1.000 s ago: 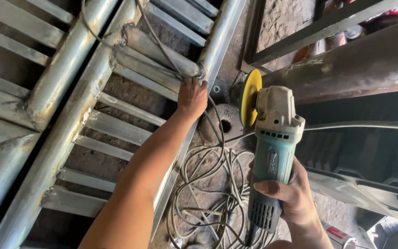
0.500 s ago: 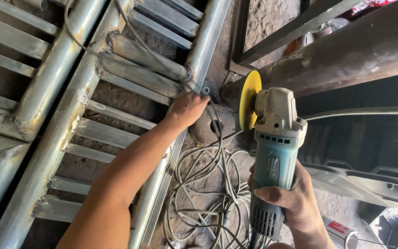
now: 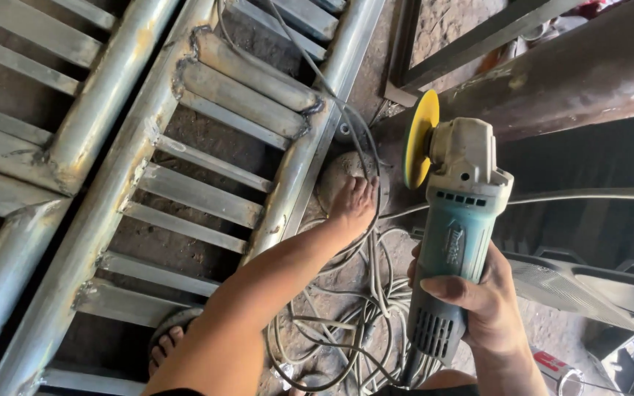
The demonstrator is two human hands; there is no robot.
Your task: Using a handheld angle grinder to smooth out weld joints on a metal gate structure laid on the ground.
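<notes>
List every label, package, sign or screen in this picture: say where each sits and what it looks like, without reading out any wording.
Label: on the teal body of the angle grinder held in the right hand; a small lengthwise strip of pale lettering.
Red-and-white printed object: on the ground at the lower right, beside the right wrist; partly hidden, kind unclear.
No signs or screens in view.

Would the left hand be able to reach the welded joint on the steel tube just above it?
Probably yes: the left hand lies beside the steel tube, and only a loose cable crosses toward the welded joint.
</notes>
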